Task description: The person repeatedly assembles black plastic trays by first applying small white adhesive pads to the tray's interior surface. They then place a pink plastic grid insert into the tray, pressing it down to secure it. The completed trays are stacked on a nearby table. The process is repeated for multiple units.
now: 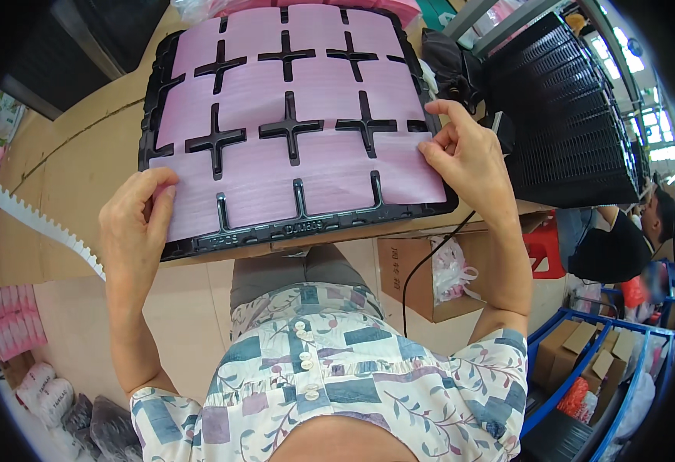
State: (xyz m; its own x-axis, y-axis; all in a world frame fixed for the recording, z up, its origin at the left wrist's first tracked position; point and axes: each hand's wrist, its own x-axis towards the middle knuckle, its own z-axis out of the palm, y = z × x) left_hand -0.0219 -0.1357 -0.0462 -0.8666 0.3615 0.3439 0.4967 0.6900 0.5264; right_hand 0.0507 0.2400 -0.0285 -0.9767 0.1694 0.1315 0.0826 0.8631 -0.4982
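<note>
Clock directions are taken from the tray's centre, with 12 o'clock at the far side.

Step in hand (judgement): alignment of the pink sheeting (314, 85) on the black tray (353, 218). The tray lies flat on the tabletop (75, 169), its near rim along the front edge. The sheeting covers most of the tray; black cross-shaped ribs show through its openings. Slight ripples run through the near right portion.

Hand state: the left hand (133, 204), at 8 o'clock, has thumb and forefinger drawn together on the sheeting's edge. The right hand (472, 158), at 3 o'clock, has its thumb against the opposite edge and its forefinger extended to the tray rim, the two tips apart. Whether the right hand grips the sheeting cannot be told.

Next move (judgement): calls for light, even tension at both edges, with the openings kept over the ribs; uneven pull could wrinkle or tear the sheeting.

Surroundings: a stack of black trays (561, 108) stands at 3 o'clock, limiting room beyond the right hand. A dark bag (445, 61) sits at 2 o'clock, a white toothed strip (37, 219) at 8 o'clock. A black cable (410, 281) hangs at 5 o'clock, before an open carton (407, 269); keep the right forearm clear of it.
</note>
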